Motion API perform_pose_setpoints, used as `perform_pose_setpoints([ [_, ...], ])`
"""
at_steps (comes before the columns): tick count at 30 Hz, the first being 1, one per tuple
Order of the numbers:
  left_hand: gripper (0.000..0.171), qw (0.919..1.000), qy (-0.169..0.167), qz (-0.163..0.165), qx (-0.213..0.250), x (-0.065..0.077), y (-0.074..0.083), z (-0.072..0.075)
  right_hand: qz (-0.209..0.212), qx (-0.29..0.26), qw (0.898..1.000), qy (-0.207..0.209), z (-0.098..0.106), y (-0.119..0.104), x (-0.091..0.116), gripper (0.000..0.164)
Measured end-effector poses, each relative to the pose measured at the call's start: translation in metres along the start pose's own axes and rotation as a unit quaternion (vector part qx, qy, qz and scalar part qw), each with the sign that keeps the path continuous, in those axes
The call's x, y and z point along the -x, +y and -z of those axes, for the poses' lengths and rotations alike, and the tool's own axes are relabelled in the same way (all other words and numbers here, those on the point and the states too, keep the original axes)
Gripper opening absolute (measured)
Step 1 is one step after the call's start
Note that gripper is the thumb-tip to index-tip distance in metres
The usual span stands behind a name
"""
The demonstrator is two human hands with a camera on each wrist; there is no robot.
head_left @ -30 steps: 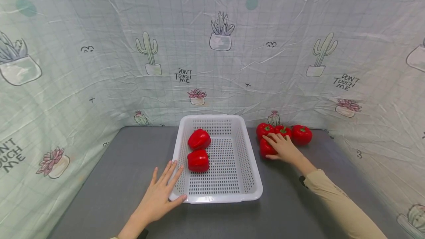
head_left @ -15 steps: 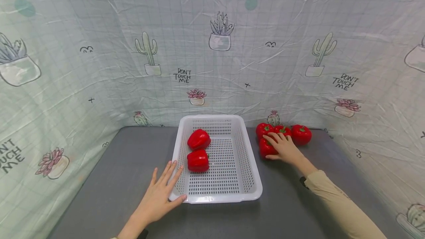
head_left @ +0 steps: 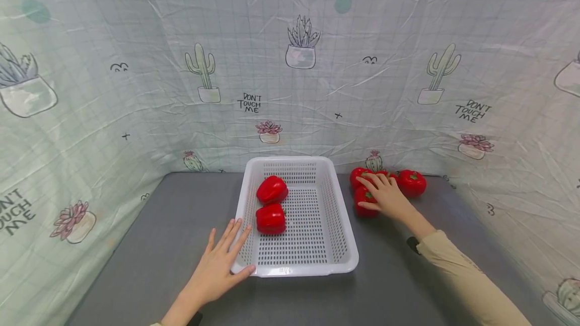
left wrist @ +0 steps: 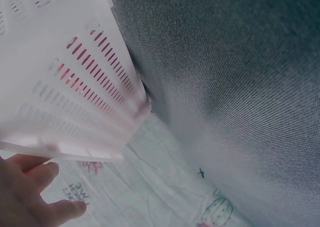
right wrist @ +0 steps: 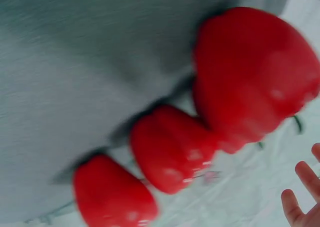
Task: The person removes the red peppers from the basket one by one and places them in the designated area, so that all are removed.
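Note:
My left hand [head_left: 217,265] rests its spread, straight fingers on the left front rim of a white perforated plastic basket [head_left: 294,270]. Inside the basket, along its left side, lie two red bell peppers, a rear one [head_left: 272,190] and a front one [head_left: 270,219]. Right of the basket, my right hand [head_left: 389,197] is over a group of red bell peppers, fingers apart. Nearest it is the front pepper [head_left: 364,200]; behind are a left one [head_left: 357,176] and one partly hidden by the hand. In the right wrist view the fingers [right wrist: 310,179] stand apart from the peppers [right wrist: 255,72].
Another red bell pepper [head_left: 412,183] lies at the back right of the group. A grey table [head_left: 181,200] carries everything. Behind and at both sides hangs a pale sheet [head_left: 340,84] printed with cacti, close to the table's back edge.
My right hand has shifted slightly up off the front pepper, showing more of that pepper and its stem. The left hand, basket and peppers look unchanged.

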State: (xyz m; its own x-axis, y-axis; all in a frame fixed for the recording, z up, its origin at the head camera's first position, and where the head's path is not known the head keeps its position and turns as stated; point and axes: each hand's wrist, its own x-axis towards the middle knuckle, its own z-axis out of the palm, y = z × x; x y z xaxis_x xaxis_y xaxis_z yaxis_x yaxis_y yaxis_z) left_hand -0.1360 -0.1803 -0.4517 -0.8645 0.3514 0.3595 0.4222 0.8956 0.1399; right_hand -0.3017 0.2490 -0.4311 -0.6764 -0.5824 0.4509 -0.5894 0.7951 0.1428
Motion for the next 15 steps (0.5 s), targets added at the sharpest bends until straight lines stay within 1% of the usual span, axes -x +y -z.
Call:
perform_pose_setpoints([
  [4, 0.079, 0.9998, 0.015, -0.007, -0.007, 0.000, -0.001, -0.001, 0.032, -0.010, 0.999, 0.030, 0.012, -0.013, -0.015, 0.064],
  [6, 0.079, 0.9996, 0.023, -0.011, -0.008, 0.000, -0.001, -0.001, 0.042, -0.021, 0.998, 0.038, 0.018, -0.019, -0.022, 0.061],
  [9, 0.079, 0.9994, 0.031, -0.015, -0.009, 0.000, -0.002, -0.002, 0.047, -0.032, 0.998, 0.035, 0.027, -0.030, -0.031, 0.058],
  [13, 0.079, 0.9995, 0.026, -0.014, -0.007, 0.001, -0.003, -0.003, 0.056, -0.041, 0.997, 0.027, 0.037, -0.041, -0.040, 0.055],
  [15, 0.080, 0.9996, 0.022, -0.013, -0.007, 0.001, -0.003, -0.003, 0.066, -0.039, 0.997, 0.030, 0.041, -0.045, -0.044, 0.055],
])
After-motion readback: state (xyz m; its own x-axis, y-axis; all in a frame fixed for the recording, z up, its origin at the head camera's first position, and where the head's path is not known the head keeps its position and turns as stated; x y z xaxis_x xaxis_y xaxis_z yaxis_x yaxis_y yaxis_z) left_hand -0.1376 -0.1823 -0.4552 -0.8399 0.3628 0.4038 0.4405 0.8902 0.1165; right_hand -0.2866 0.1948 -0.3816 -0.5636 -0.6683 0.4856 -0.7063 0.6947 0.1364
